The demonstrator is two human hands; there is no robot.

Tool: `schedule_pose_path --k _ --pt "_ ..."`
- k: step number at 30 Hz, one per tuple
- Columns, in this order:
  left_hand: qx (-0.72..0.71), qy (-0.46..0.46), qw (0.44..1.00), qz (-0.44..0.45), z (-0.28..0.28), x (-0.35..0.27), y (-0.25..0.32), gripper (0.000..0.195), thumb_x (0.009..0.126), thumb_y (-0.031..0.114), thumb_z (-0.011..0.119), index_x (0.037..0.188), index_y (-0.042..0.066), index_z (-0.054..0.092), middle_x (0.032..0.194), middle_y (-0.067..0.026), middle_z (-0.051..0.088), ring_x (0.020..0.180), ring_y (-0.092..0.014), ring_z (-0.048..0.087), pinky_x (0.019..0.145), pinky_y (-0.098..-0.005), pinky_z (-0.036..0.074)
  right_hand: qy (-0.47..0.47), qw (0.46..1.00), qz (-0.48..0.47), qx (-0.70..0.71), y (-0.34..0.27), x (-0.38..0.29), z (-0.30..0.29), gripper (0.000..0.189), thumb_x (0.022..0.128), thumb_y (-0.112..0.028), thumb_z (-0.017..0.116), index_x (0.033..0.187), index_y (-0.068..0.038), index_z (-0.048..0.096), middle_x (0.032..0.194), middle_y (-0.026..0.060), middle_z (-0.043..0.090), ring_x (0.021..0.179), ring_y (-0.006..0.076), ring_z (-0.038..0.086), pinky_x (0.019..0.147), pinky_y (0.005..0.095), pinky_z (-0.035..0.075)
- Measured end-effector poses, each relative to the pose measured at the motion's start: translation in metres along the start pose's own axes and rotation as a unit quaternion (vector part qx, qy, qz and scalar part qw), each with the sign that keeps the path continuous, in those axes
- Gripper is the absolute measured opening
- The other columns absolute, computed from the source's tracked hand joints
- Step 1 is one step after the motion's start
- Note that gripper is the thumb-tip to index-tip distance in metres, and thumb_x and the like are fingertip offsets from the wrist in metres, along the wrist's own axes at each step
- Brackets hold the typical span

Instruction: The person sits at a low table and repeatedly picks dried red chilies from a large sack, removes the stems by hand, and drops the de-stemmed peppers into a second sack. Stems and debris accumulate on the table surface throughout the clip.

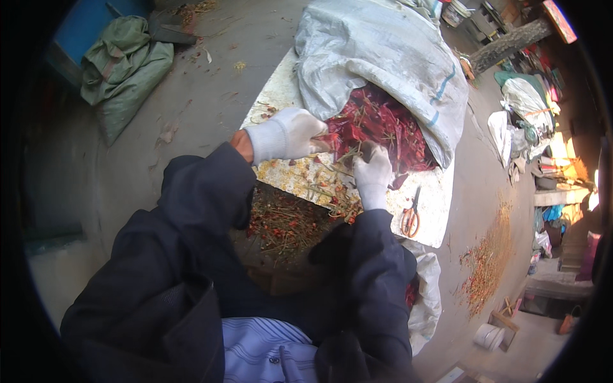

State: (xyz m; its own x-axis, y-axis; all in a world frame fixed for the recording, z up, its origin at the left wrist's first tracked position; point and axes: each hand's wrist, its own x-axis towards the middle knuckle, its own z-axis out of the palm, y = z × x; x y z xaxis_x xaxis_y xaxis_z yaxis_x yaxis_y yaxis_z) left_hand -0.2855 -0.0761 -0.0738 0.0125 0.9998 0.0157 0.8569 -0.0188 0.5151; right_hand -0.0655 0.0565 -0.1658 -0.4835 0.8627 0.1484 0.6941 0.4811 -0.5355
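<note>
My left hand (301,134), in a white knit glove, is at the left edge of a heap of dried red chili peppers (383,124), its fingers closed around a red pepper. My right hand (374,165), gloved too, is at the near edge of the heap with its fingers bent over pepper stems; whether it grips them cannot be made out. The peppers spill from the mouth of a white woven sack (373,43) lying on a pale board (431,210). Orange-handled scissors (411,215) lie on the board, right of my right hand. Seeds and cut stems litter its near edge.
Below the board is a pile of stems and pepper bits (282,225). A green sack (129,72) stands at the upper left. Another white sack (426,297) is beside my right leg. Stem litter (488,258) and a white bucket (489,336) are on the floor at right.
</note>
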Motion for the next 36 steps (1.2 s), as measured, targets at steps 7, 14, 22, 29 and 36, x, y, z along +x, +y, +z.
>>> schedule_pose_path --k 7,14,22,29,36 --pt "0.015 0.06 0.998 -0.005 0.001 0.004 -0.008 0.041 0.091 0.041 0.071 0.094 0.0 0.071 0.08 -0.0248 0.068 0.083 -0.042 0.069 0.075 -0.0478 0.053 0.005 0.989 -0.068 -0.128 -0.009 0.044 0.04 0.023 0.09 -0.019 0.064 0.112 -0.014 0.07 0.113 0.0117 0.067 0.096 0.0347 0.069 0.085 0.045 0.055" --pt "0.023 0.063 0.995 -0.073 -0.002 0.006 -0.011 0.04 0.091 0.041 0.071 0.094 0.001 0.072 0.081 -0.0243 0.069 0.084 -0.04 0.07 0.076 -0.0475 0.054 0.019 0.999 0.001 -0.045 -0.006 0.036 0.021 0.02 0.091 -0.018 0.066 0.106 -0.01 0.076 0.098 0.0136 0.074 0.093 0.0298 0.071 0.085 0.0409 0.055" --pt "0.015 0.107 0.991 -0.083 -0.002 0.007 -0.007 0.041 0.09 0.041 0.072 0.094 0.0 0.072 0.084 -0.0232 0.071 0.088 -0.039 0.07 0.08 -0.0465 0.055 -0.118 0.988 0.007 -0.097 -0.011 0.017 0.008 0.028 0.088 -0.029 0.07 0.107 -0.01 0.075 0.101 0.0138 0.074 0.096 0.031 0.071 0.086 0.042 0.055" --pt "0.01 0.102 0.992 -0.08 -0.003 0.01 -0.002 0.042 0.09 0.041 0.072 0.092 -0.001 0.071 0.084 -0.0239 0.07 0.088 -0.039 0.071 0.079 -0.047 0.055 -0.098 0.973 -0.01 -0.207 -0.02 0.037 0.034 0.03 0.09 -0.032 0.064 0.106 -0.008 0.072 0.108 0.0158 0.072 0.102 0.034 0.069 0.09 0.045 0.055" --pt "-0.005 0.128 0.988 -0.082 0.006 0.014 -0.007 0.042 0.091 0.041 0.071 0.089 -0.001 0.07 0.083 -0.0245 0.069 0.087 -0.041 0.07 0.078 -0.0487 0.054 -0.006 0.996 0.09 0.01 -0.009 0.027 0.025 0.023 0.089 -0.02 0.066 0.106 -0.009 0.077 0.094 0.0182 0.075 0.089 0.0312 0.074 0.084 0.0387 0.056"
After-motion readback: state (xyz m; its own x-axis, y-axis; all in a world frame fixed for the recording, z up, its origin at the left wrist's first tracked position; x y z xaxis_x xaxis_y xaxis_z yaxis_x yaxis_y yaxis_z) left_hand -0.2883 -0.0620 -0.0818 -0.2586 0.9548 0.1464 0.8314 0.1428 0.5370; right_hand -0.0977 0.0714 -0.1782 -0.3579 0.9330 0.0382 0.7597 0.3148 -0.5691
